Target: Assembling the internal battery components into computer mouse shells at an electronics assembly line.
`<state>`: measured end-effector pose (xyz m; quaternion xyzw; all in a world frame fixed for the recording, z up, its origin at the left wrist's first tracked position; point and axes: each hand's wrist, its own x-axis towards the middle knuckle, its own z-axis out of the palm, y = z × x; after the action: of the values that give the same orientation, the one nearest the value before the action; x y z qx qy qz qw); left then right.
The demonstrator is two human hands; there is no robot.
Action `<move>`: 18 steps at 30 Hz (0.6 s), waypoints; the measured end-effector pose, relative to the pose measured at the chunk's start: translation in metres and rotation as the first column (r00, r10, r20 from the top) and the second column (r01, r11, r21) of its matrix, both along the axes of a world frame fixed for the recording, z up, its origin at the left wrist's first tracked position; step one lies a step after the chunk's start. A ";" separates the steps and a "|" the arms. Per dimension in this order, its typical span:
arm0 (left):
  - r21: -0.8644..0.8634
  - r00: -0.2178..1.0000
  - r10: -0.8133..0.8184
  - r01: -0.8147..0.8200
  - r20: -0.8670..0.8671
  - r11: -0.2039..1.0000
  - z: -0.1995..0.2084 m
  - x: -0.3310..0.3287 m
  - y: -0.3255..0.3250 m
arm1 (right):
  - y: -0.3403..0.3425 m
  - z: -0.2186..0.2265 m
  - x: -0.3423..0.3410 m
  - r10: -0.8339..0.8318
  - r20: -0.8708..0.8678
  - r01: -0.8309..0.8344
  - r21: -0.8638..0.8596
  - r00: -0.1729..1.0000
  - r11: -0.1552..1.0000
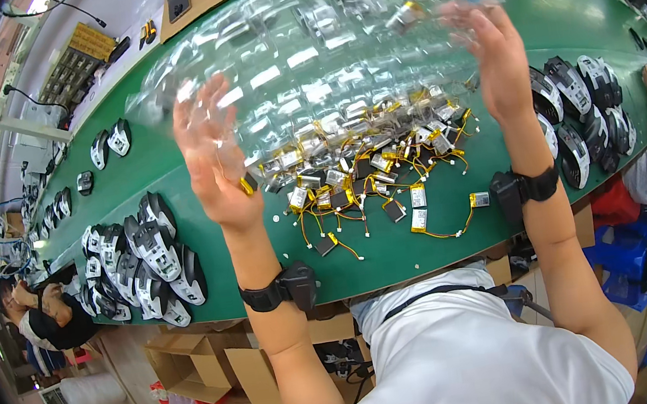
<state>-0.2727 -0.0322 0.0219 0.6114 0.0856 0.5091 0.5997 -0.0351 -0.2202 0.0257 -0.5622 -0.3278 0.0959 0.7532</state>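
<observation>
A clear plastic blister tray (298, 60), blurred by motion, is held tilted over the green table between my two hands. My left hand (213, 155) is closed on its left edge, with the fingers showing through the plastic. At the far right edge my right hand (492, 52) grips the tray with bent fingers. A blurred battery (406, 16) shows against the tray near that hand. Below lies a heap of small silver battery packs (380, 167) with yellow tape and thin wires, partly covered by the tray. A few lie apart, one battery pack (480, 200) at the right.
Black-and-white computer mouse shells (145, 260) are heaped on the green table (332, 269) at left, with more mouse shells (582, 105) at right. Open cardboard boxes (198, 363) stand below the table edge. Other people (54, 312) sit at both ends.
</observation>
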 end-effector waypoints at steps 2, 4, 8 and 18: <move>-0.067 0.999 -0.031 0.034 0.036 0.997 -0.005 -0.003 0.006 | -0.002 0.002 -0.002 0.015 -0.022 -0.014 0.048 1.000 0.999; -0.026 0.999 -0.014 0.015 0.046 1.000 -0.007 -0.003 0.004 | -0.003 0.002 -0.005 0.029 -0.049 -0.025 0.086 0.998 0.996; 0.308 0.942 0.275 -0.209 -0.190 0.928 -0.009 0.002 0.003 | -0.001 0.003 -0.002 0.024 0.130 -0.029 0.039 0.991 0.999; 0.437 0.857 0.384 -0.216 -0.344 0.873 0.002 -0.005 0.008 | -0.006 0.008 0.004 -0.087 0.475 0.259 -0.310 0.876 0.915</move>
<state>-0.2781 -0.0243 0.0240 0.7900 0.2074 0.4608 0.3473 -0.0310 -0.2266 0.0337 -0.7261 -0.4176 -0.0471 0.5442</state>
